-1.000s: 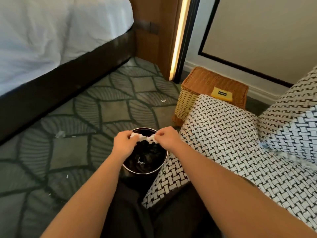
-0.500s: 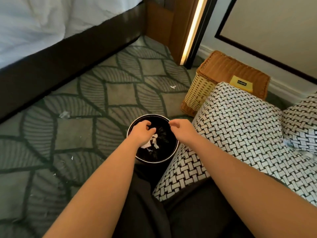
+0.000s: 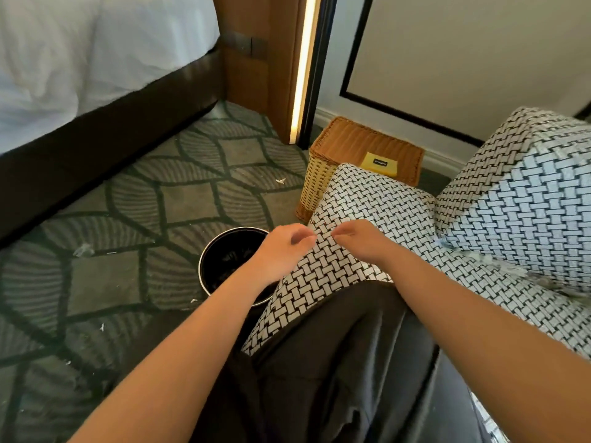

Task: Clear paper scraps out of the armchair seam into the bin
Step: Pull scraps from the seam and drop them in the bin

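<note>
The black round bin [image 3: 220,263] stands on the carpet beside the armchair's front left corner. My left hand [image 3: 284,247] hovers over the bin's right rim with loosely curled fingers and holds nothing. My right hand [image 3: 361,239] hangs over the black-and-white woven seat cushion [image 3: 377,199], fingers loosely curled, also empty. White paper scraps [image 3: 486,259] lie in the seam between the seat and the armchair back [image 3: 524,199] on the right.
A wicker basket [image 3: 323,174] with a yellow card [image 3: 380,162] on top stands behind the armchair. The bed [image 3: 80,75] runs along the left. Small paper bits [image 3: 280,180] are scattered on the patterned carpet [image 3: 128,219]. My dark-trousered legs fill the bottom middle.
A second ago both hands held white scraps over the bin; the scraps dropped in. Both hands have since moved right, away from the bin's middle toward the seat cushion.
</note>
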A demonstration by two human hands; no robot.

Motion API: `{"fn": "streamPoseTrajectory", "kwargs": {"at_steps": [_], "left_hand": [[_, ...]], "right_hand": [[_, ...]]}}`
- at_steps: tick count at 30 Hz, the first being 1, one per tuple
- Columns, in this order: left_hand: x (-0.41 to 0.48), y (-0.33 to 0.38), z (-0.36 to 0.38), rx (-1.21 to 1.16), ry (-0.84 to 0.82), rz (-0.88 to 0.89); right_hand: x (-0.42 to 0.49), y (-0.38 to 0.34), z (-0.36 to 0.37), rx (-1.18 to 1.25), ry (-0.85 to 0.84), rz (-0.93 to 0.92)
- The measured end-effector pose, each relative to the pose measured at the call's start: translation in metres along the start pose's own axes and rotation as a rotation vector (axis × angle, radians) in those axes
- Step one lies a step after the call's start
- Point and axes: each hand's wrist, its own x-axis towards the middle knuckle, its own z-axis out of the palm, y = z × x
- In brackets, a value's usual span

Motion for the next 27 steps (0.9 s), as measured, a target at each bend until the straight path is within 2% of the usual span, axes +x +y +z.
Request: {"fn": "streamPoseTrajectory", "kwargs": {"at_steps": [5,8,11,14,17,20,24,27], "left_hand": [[0.002,0.052,0.037,0.073,-0.159,0.110],[0.009,0.073,0.063,0.113,-0.241,0.113],[0.017,0.094,0.088,0.132,-0.314,0.103],[0.024,0.105,0.112,0.189,-0.431,0.059],[0.033,0.108,0.140,0.326,-0.524,0.042],[0.046,0.105,0.160,0.395,-0.502,0.055],[0.071,0.103,0.183,0.417,-0.363,0.043],[0.090,0.105,0.202,0.544,-0.288,0.035]], "right_hand": [[-0.047,0.078,-0.021,0.072,0.151,0.153],[-0.077,0.129,-0.021,0.191,0.340,0.294],[-0.092,0.169,-0.020,0.199,0.517,0.309],[-0.097,0.194,-0.022,0.178,0.598,0.319],[-0.092,0.210,-0.030,0.154,0.639,0.405],[-0.087,0.222,-0.037,0.034,0.686,0.456],[-0.081,0.234,-0.040,-0.119,0.737,0.430],[-0.070,0.232,-0.042,-0.226,0.716,0.514]]}}
